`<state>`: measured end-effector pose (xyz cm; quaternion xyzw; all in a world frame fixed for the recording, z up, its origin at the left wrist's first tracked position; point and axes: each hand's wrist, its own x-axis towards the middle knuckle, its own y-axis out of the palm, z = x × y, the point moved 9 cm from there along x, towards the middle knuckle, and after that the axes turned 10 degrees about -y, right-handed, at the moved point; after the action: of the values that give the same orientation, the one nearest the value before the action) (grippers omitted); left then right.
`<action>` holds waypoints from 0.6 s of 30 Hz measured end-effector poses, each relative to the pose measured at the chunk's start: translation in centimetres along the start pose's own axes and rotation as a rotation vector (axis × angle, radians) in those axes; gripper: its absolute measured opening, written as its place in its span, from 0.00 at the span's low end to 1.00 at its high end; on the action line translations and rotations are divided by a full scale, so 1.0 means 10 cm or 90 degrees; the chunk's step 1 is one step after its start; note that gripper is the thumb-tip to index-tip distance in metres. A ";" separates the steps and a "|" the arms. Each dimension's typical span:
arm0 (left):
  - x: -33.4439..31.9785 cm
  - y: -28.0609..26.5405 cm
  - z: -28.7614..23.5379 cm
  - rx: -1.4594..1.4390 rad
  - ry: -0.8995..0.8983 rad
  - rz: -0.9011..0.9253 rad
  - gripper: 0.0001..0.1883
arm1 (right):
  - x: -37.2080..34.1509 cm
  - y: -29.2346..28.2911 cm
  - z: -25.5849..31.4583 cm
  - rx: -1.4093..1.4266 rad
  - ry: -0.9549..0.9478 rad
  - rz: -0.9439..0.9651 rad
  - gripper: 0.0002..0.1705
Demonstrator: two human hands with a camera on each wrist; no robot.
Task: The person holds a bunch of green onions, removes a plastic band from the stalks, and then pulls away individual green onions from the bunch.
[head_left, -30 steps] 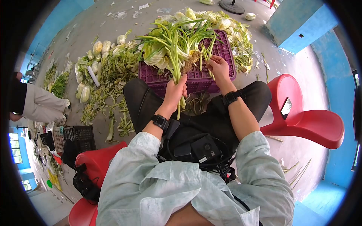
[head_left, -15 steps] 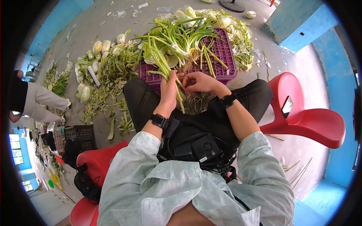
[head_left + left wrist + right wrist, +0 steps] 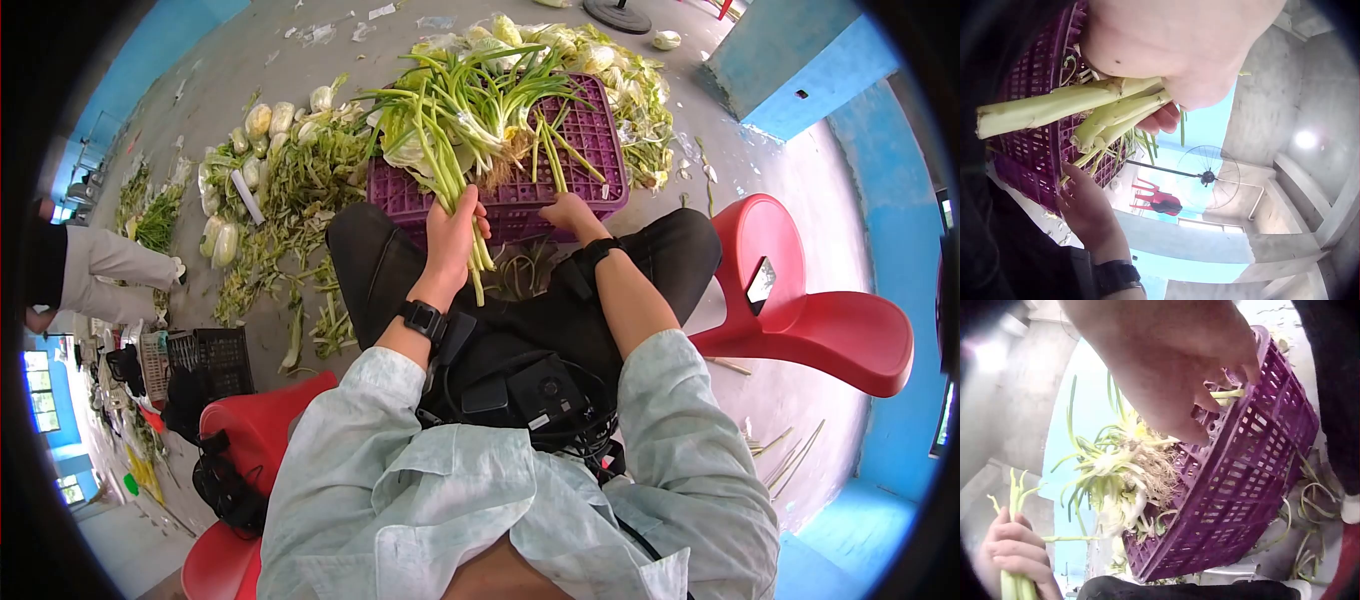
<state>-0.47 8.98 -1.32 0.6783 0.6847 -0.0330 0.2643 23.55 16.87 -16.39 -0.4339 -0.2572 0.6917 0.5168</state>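
Gripping stalk bundle [image 3: 1066,107] with left hand [image 3: 452,238], on near side of purple crate [image 3: 595,110]. With right hand [image 3: 570,213], the nearer, at crate's front edge by loose stalks [image 3: 555,165] on top, running lengthwise away from it; cannot tell whether pinching.

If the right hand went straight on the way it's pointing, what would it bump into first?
Probably the stalks at the crate's near edge. The right hand is right by them, perhaps already touching; depth is hard to judge.
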 end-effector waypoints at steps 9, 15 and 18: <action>0.02 0.00 0.03 0.002 -0.009 0.003 0.10 | -0.02 -0.01 -0.08 0.050 0.033 -0.031 0.35; 0.02 0.00 0.05 0.012 -0.009 0.002 0.10 | -0.01 -0.01 -0.06 0.039 0.028 -0.039 0.35; 0.02 0.00 0.05 0.011 -0.005 0.006 0.10 | -0.03 -0.20 0.10 -0.015 0.006 -0.088 0.31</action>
<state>-0.30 8.97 -1.88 0.6837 0.6803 -0.0401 0.2613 23.70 17.33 -14.21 -0.4243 -0.2926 0.6491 0.5594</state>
